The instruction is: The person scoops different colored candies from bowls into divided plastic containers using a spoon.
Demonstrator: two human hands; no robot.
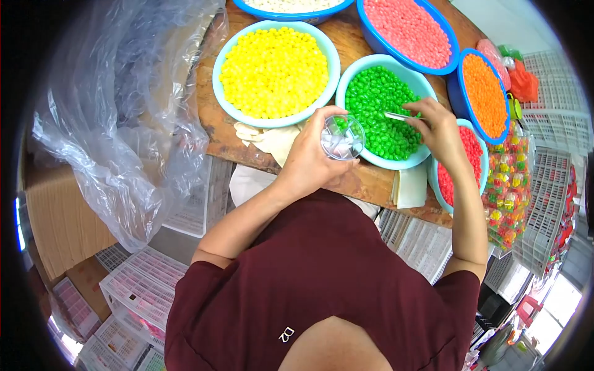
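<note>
My left hand (312,154) is wrapped round a clear plastic cup (342,137), held between the yellow and green bowls; green shows in part of it. My right hand (438,127) is closed on the handle of a small metal spoon (396,116), whose tip points left over the green candies (380,99). These candies fill a light blue bowl (359,67). Left of it, another light blue bowl (218,68) holds yellow candies (272,71). Red candies (471,151) lie in a bowl partly hidden behind my right forearm.
Blue basins of pink candies (408,31), orange candies (484,93) and whitish candies (297,5) stand farther back. Cream gloves (267,139) lie near the table edge (216,145). Plastic sheeting (124,123) hangs at left. Bagged colourful candies (508,185) and white crates (541,204) are at right.
</note>
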